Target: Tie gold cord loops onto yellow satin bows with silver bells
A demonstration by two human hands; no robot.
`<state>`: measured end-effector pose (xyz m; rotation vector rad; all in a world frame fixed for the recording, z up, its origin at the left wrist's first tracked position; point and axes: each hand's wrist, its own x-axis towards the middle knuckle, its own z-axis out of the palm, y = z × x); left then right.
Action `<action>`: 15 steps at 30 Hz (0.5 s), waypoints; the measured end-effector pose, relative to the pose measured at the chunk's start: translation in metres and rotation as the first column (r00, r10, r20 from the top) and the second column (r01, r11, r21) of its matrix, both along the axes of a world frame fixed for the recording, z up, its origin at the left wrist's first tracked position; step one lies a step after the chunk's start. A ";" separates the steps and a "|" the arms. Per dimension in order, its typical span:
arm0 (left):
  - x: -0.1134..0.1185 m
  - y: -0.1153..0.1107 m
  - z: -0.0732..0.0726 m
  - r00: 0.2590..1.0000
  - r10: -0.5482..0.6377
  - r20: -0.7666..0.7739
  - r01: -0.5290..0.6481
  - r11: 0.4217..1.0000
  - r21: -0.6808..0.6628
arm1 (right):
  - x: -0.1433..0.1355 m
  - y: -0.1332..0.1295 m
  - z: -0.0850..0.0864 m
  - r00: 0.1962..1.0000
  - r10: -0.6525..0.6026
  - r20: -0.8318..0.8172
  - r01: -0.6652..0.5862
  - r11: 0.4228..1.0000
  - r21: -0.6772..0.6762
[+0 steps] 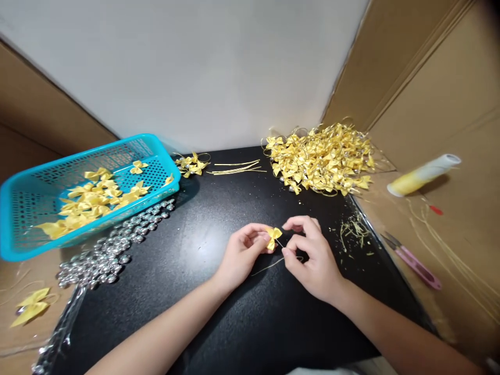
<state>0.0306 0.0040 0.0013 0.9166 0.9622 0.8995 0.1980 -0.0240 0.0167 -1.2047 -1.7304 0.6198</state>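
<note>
Near the middle of the black table, my left hand [247,253] pinches a small yellow ribbon bow [274,238] between thumb and fingers. Just to its right, my right hand [310,258] has thumb and index finger closed on a thin needle [279,244], which points at the bow. A thin thread [267,267] trails from near the right fingertips across the table, below the bow. The needle's tip is hidden at the bow.
A blue basket [50,171] with yellow bows stands at left, silver bells [105,255] beside it. Gold cords [237,167] lie at the back, near a large bow pile [320,159]. Right: thread scraps [354,230], pink snips [420,268], a thread spool [424,175].
</note>
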 end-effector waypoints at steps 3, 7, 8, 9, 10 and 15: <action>0.003 -0.004 0.000 1.000 0.022 -0.010 -0.021 0.998 0.054 | -0.002 0.000 -0.002 0.997 0.008 -0.079 -0.019 0.990 -0.138; 0.003 -0.007 -0.004 0.999 0.035 0.006 -0.035 0.995 0.089 | -0.003 0.003 -0.006 0.957 -0.025 -0.288 -0.083 0.930 -0.357; 0.003 -0.007 -0.005 0.999 0.036 0.003 -0.036 0.995 0.090 | -0.004 0.003 -0.007 0.946 -0.035 -0.322 -0.094 0.921 -0.378; 0.002 -0.007 -0.005 0.999 0.040 0.000 -0.040 0.995 0.090 | -0.004 0.004 -0.007 0.938 -0.048 -0.344 -0.095 0.918 -0.386; 0.001 -0.006 -0.005 0.999 0.046 -0.002 -0.046 0.995 0.088 | -0.005 0.005 -0.007 0.932 -0.063 -0.357 -0.085 0.920 -0.383; -0.002 -0.003 0.001 1.000 -0.028 0.007 0.028 1.000 0.006 | -0.006 0.005 -0.009 0.932 -0.137 -0.335 0.028 0.950 -0.310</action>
